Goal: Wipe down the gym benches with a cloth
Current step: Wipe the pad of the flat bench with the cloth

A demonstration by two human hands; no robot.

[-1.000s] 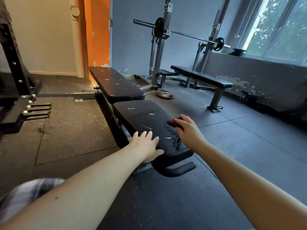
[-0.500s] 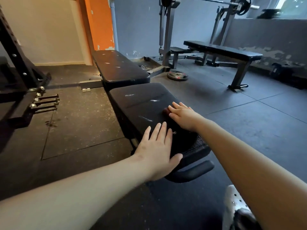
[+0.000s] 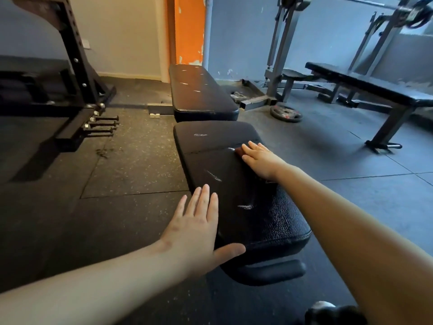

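My right hand [image 3: 262,158] pins the limp-looking cloth [image 3: 238,152] flat-fingered; left hand [image 3: 196,228], fingers straight, steadies the bench seat pad [image 3: 210,146].

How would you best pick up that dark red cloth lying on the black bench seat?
I'd pinch the edge of the cloth, the only part showing past the right hand, coming down from above. It lies flat on the bench seat, so no side offers anything to grab.
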